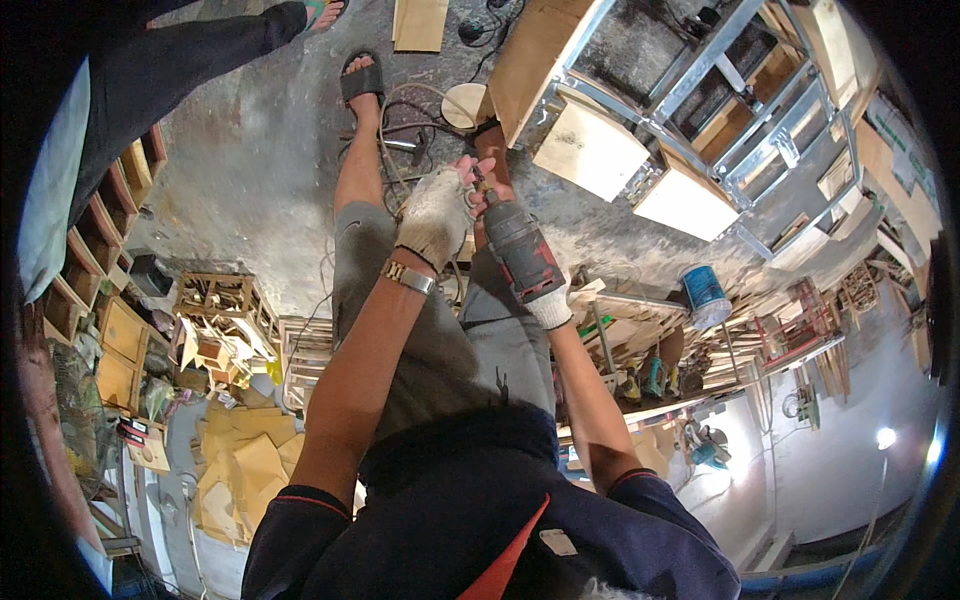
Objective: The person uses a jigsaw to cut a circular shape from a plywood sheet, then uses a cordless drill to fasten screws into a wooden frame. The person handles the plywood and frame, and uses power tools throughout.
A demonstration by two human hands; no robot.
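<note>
A dark grey and red power drill (525, 250) is held in front of my lap, its front end pointing away from me. My right hand (550, 306), in a white knitted glove, is closed on its rear part; the grip itself is mostly hidden. My left hand (436, 208), in a white glove with pink fingertips, has its fingers closed around the narrow front end of the drill. Whether a small piece sits between those fingertips is too small to tell. Just beyond the left hand, a hammer (408, 146) lies near a looped hose (395, 105) on the floor.
At the right stands a metal frame (690, 100) with wooden panels (592, 145). A blue bucket (705, 290) and wood offcuts (720, 340) are nearby. Wooden crates (230, 310) and cardboard (240, 470) lie at the left. Another person's leg (190, 70) shows at the upper left.
</note>
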